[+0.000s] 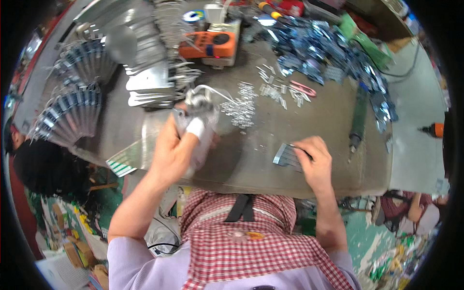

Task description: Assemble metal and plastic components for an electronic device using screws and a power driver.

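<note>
My left hand (pixel 176 150) is closed round a silver metal part (pixel 199 113), blurred by motion, with a thin white wire at its top. A white cover sits on that thumb. Lower and to the right, my right hand (pixel 316 162) has its fingertips pinched at a small flat blue-grey piece (pixel 286 155), close above the table (pixel 241 164). Something thin and dark shows at those fingertips; I cannot make out what it is. Small shiny metal bits (pixel 241 108) lie in a heap right of the silver part.
Fanned silver parts (pixel 72 113) and stacked metal plates (pixel 150 87) fill the left side. An orange device (pixel 210 44) stands at the back. Glossy blue pieces (pixel 309 46) are piled at back right, near a pink-handled tool (pixel 303 88) and a dark green pen-shaped tool (pixel 358 116).
</note>
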`<action>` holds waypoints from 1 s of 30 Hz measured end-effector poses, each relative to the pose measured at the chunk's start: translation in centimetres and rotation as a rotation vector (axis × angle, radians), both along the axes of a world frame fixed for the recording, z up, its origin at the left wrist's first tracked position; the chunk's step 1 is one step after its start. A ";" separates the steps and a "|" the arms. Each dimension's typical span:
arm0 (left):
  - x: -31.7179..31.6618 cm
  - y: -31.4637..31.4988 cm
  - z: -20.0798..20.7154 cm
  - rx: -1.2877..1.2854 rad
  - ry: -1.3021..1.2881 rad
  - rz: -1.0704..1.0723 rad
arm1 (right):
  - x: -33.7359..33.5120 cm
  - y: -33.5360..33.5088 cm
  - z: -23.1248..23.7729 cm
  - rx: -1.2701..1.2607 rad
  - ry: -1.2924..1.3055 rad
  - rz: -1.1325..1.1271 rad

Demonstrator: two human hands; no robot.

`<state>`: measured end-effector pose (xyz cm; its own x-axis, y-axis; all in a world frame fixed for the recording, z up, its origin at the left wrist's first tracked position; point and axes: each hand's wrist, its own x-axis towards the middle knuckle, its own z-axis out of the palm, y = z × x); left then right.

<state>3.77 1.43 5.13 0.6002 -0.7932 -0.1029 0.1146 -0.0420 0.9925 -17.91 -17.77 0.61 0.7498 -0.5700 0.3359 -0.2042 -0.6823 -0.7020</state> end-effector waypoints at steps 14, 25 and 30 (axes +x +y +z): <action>-3.5 -2.7 -3.6 0.106 0.310 -0.149 | 9.8 -3.8 -0.5 -0.472 0.273 -0.026; -3.5 -3.2 -3.9 0.057 0.218 -0.010 | 6.4 -1.3 2.1 0.367 0.024 0.131; -4.2 -3.3 -3.7 0.021 0.145 -0.035 | 6.3 1.5 0.1 0.685 -0.160 0.195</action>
<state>-0.43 -1.85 1.48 0.5500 -0.8101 -0.2030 0.2544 -0.0690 0.9646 -11.61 -16.24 0.70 0.8306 -0.5530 0.0653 0.0168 -0.0923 -0.9956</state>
